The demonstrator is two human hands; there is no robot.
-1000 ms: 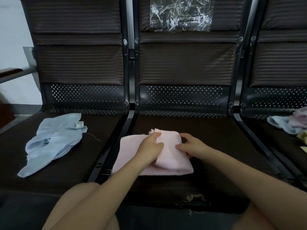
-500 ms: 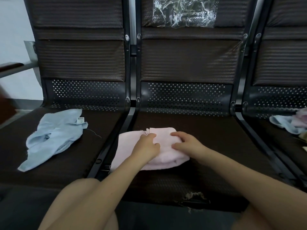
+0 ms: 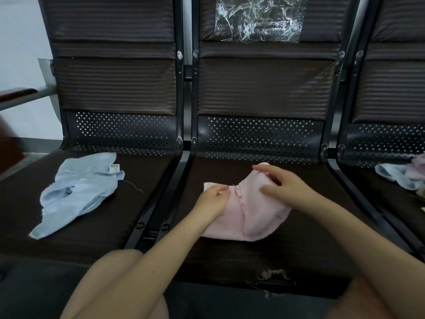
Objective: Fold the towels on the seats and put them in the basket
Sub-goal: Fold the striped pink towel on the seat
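A pink towel (image 3: 250,217), partly folded, lies on the middle seat (image 3: 299,249). My left hand (image 3: 212,200) rests on its left part, fingers curled and pinching the cloth near a seam. My right hand (image 3: 284,184) holds the towel's upper right flap between thumb and fingers, and that corner is raised off the seat. A crumpled light blue towel (image 3: 78,192) with a white label lies on the left seat (image 3: 142,171). Further towels (image 3: 401,176), blue and pink, are heaped on the right seat at the frame's edge. No basket is in view.
Three dark seats stand in a row, split by black metal rails (image 3: 161,199). Clear plastic wrap (image 3: 257,21) clings to the middle backrest. The middle seat's front edge is torn (image 3: 272,276). My bare knees fill the bottom corners. An armrest (image 3: 16,93) juts out at the far left.
My right hand has moved up and to the right, lifting the towel's flap with it. My left hand stayed on the towel's left part. The fold now looks looser and wider.
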